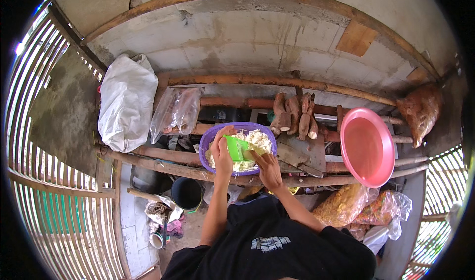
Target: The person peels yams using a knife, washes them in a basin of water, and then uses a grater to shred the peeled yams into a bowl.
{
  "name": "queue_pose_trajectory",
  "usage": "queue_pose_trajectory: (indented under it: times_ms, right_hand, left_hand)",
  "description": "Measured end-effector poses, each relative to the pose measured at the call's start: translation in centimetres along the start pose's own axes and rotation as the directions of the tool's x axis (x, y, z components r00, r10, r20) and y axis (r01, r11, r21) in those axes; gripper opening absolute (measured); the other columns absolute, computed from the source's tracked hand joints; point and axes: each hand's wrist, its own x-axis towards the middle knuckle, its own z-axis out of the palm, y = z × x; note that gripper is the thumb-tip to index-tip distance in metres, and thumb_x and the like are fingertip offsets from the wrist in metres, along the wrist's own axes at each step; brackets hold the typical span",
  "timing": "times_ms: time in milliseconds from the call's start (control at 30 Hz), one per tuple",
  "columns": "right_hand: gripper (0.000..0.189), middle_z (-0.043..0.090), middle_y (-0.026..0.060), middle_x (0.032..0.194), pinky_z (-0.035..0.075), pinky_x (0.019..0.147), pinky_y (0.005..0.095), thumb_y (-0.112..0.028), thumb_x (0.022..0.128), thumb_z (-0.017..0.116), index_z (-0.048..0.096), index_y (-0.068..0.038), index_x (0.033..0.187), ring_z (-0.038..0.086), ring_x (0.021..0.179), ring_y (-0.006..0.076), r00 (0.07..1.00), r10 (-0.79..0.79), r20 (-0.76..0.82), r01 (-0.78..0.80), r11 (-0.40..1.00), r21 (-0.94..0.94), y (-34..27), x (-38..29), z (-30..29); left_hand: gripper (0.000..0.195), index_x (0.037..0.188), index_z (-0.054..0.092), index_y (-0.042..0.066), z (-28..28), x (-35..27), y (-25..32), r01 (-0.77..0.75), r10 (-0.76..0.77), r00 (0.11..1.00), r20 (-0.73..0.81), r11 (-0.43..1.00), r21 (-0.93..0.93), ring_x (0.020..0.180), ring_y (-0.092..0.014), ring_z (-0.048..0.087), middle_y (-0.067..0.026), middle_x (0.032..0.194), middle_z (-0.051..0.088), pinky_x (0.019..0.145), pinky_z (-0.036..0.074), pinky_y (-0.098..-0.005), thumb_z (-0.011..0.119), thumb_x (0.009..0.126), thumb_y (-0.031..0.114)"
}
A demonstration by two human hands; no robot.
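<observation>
A purple plastic basin (205, 145) holding white shredded or sliced root, probably cassava (259, 139), rests on bamboo poles in front of me. My left hand (222, 152) grips the left end of a bright green plastic grater or slicer (236, 149) above the basin. At its right side my right hand (269, 168) bends its fingers against a pale piece (254, 150) lying on the green tool; the fingers partly hide it. Behind and to the right of the basin lie several unpeeled cassava roots (293, 116).
A pink basin (389, 146) stands on the poles at right. A knife (311, 170) lies near the front pole (237, 179). A white sack (128, 101) and clear plastic bags (178, 111) are at left. Below are a dark bucket (186, 193) and filled bags (341, 205).
</observation>
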Motion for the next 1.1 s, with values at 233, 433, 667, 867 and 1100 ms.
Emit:
queue_pose_trajectory:
  times_ms: [233, 433, 667, 867, 1100]
  right_hand:
    - [0.052, 0.049, 0.0084, 0.08, 0.037, 0.071, 0.0362, 0.004, 0.073, 0.047, 0.047, -0.012, 0.122, 0.047, 0.078, 0.0257, 0.994, 0.011, -0.107, -0.003, 0.997, 0.072, -2.6, 3.7, -0.8]
    - [0.043, 0.049, 0.0096, 0.077, 0.039, 0.069, 0.0372, 0.0, 0.076, 0.047, 0.052, -0.012, 0.117, 0.048, 0.074, 0.026, 0.999, -0.036, -0.024, 0.036, 0.999, -0.02, -1.7, 0.6, -0.4]
    - [0.055, 0.049, 0.0093, 0.082, 0.038, 0.071, 0.037, 0.007, 0.07, 0.047, 0.048, -0.013, 0.121, 0.048, 0.077, 0.0262, 0.999, -0.018, -0.039, 0.019, 1.0, 0.014, -2.3, 3.8, -0.5]
    - [0.057, 0.05, 0.0098, 0.084, 0.038, 0.073, 0.0374, 0.007, 0.07, 0.047, 0.047, -0.014, 0.122, 0.048, 0.08, 0.0273, 1.0, -0.004, 0.028, 0.006, 0.995, -0.097, 0.5, 0.3, 0.0]
    - [0.058, 0.047, 0.0092, 0.079, 0.038, 0.072, 0.0375, 0.006, 0.069, 0.048, 0.046, -0.013, 0.124, 0.047, 0.078, 0.0264, 0.991, -0.024, -0.129, 0.023, 1.0, -0.01, -2.5, 4.3, -1.4]
  left_hand:
    - [0.031, 0.102, 0.054, -0.005, -0.2, 0.2, -0.1, -0.043, 0.04, 0.999, 0.034, 0.997, 0.071, 0.091, -0.018, 0.054, -0.0116, 0.097, 0.058, 0.082, 0.039, -0.0279, 0.032, 0.086, 0.01]
    - [0.031, 0.101, 0.053, -0.006, -0.1, -0.8, -0.1, -0.012, 0.011, 1.0, 0.012, 0.996, 0.084, 0.092, -0.018, 0.054, -0.012, 0.098, 0.058, 0.083, 0.04, -0.0277, 0.032, 0.086, 0.01]
    - [0.031, 0.102, 0.053, -0.006, -0.4, 0.3, -0.7, -0.034, 0.033, 0.999, 0.027, 0.999, 0.019, 0.09, -0.018, 0.055, -0.0123, 0.097, 0.058, 0.082, 0.04, -0.0276, 0.032, 0.086, 0.011]
    - [0.032, 0.103, 0.053, -0.006, -0.4, 0.4, 0.4, -0.014, 0.014, 1.0, 0.002, 1.0, 0.015, 0.092, -0.019, 0.055, -0.0124, 0.099, 0.058, 0.082, 0.04, -0.0279, 0.032, 0.087, 0.011]
    - [0.031, 0.104, 0.052, -0.007, -0.2, 0.1, -0.1, 0.003, -0.005, 0.999, 0.038, 0.999, 0.052, 0.092, -0.019, 0.054, -0.0129, 0.1, 0.058, 0.083, 0.04, -0.0281, 0.033, 0.088, 0.011]
